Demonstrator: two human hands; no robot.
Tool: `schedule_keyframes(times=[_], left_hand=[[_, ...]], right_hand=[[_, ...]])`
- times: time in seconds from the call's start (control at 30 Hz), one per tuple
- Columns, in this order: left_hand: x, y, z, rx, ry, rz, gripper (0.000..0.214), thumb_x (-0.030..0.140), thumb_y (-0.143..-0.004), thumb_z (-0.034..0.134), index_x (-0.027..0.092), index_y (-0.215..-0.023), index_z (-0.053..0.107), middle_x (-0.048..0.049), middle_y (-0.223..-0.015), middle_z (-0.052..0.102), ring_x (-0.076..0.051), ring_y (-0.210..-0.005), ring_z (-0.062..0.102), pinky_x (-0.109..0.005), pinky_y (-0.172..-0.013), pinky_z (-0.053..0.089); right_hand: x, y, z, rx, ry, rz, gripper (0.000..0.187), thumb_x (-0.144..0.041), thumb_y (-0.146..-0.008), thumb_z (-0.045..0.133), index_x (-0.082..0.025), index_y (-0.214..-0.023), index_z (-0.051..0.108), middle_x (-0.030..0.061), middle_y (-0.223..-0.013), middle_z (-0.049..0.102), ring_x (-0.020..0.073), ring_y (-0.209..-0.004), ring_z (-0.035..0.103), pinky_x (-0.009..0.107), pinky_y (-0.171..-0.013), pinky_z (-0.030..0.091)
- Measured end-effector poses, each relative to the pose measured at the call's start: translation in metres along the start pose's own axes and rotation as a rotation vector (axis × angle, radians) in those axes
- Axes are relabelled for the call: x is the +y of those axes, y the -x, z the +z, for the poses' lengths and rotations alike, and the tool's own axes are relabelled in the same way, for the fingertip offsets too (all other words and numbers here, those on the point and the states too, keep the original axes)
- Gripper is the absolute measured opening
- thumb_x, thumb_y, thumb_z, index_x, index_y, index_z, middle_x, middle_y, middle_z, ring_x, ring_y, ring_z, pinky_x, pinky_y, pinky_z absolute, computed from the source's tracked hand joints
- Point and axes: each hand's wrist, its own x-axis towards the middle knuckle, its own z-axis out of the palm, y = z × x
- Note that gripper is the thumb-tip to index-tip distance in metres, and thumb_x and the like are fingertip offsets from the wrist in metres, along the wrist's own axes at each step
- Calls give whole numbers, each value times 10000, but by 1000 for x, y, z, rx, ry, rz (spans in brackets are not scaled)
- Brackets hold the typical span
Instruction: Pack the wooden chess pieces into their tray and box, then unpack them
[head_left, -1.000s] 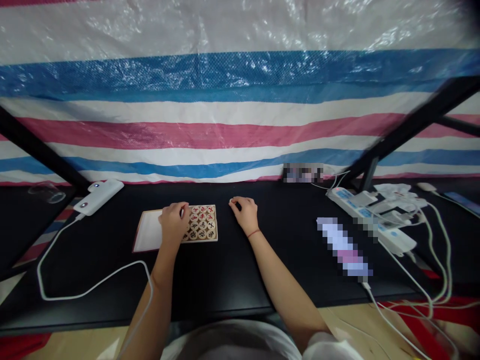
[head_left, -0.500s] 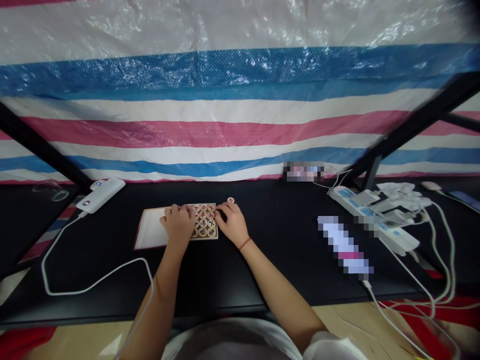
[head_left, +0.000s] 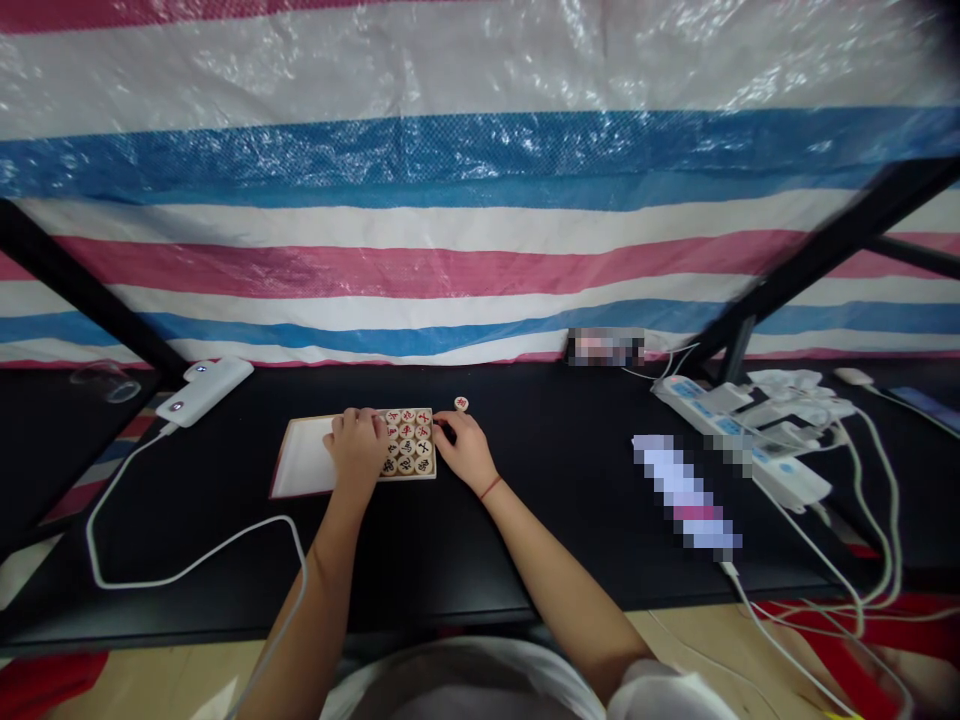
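Observation:
A shallow wooden tray (head_left: 430, 446) holds rows of round wooden Chinese chess pieces (head_left: 406, 447) with red and black characters. A white card with a red border (head_left: 304, 462) lies against the tray's left side. My left hand (head_left: 356, 445) rests over the tray's left edge, fingertips on the pieces, and its palm hides part of the rows. My right hand (head_left: 465, 451) sits just off the tray's right edge, fingers curled toward it. One loose chess piece (head_left: 461, 404) lies on the black table (head_left: 480, 545) just above my right fingers, apart from them.
A white power bank (head_left: 204, 391) with a looping cable lies at the left, beside a clear glass (head_left: 106, 381). On the right are a white power strip (head_left: 739, 430), tangled cables and a pixelated flat object (head_left: 686, 497). A striped tarp hangs behind the table.
My right hand has drawn back from the loose piece toward the tray's right edge, leaving the piece on the table. My left hand has shifted slightly right over the tray.

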Motion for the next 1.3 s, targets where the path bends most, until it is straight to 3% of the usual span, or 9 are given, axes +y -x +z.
schedule_keyframes(times=[0.23,0.33,0.43,0.53,0.7,0.9,1.07,1.3], left_hand=[[-2,-1,-4,-21,109,10,188,245,-884,500,199,-953,668,-90,-1014,686,-294,-1044,550,-429,-845,388],[-3,-3,-6,109,228,47,218,277,-916,478,209,-997,668,-92,-1047,687,-267,-1039,573,-436,-916,381],[-2,-4,-6,210,462,226,257,324,-938,443,192,-987,658,-86,-1030,690,-211,-1001,609,-366,-943,415],[5,-1,-2,136,599,369,243,359,-910,471,201,-914,655,-61,-931,701,-188,-898,640,-314,-867,474],[13,5,2,93,624,388,241,360,-896,491,197,-879,667,-48,-864,715,-180,-810,657,-296,-797,493],[2,-4,-3,194,549,230,299,352,-913,441,170,-946,676,-79,-919,721,-189,-807,646,-313,-823,476],[-1,-5,-5,131,451,123,251,300,-877,462,193,-923,685,-60,-927,728,-203,-833,643,-330,-836,457],[2,-3,-7,73,407,67,233,295,-879,476,220,-917,694,-44,-945,725,-212,-885,631,-343,-844,429]], right_hand=[[-2,-1,-2,23,-2,-12,174,-195,-861,518,-199,-945,671,62,-905,683,198,-845,608,336,-812,496],[-11,0,-6,63,-19,-91,172,-218,-876,520,-202,-955,672,65,-922,689,200,-880,621,346,-845,508],[-23,2,-9,49,-73,-232,275,-299,-881,567,-209,-1133,627,83,-1097,677,203,-995,631,351,-911,515],[-32,3,-8,35,-91,-294,345,-319,-910,541,-231,-1242,576,87,-1227,639,205,-1125,604,359,-972,504],[-29,3,-7,42,-94,-243,277,-287,-946,473,-241,-1180,612,65,-1151,672,176,-1076,632,316,-953,514],[11,-17,-16,224,98,-16,226,-273,-901,542,-175,-1083,634,114,-1054,685,235,-1004,620,379,-903,488],[32,-24,-17,132,240,100,103,-246,-875,572,-201,-946,632,78,-957,698,247,-967,604,377,-861,443],[33,-22,-13,105,292,113,89,-226,-866,569,-225,-944,611,48,-891,691,242,-910,594,343,-799,403]])
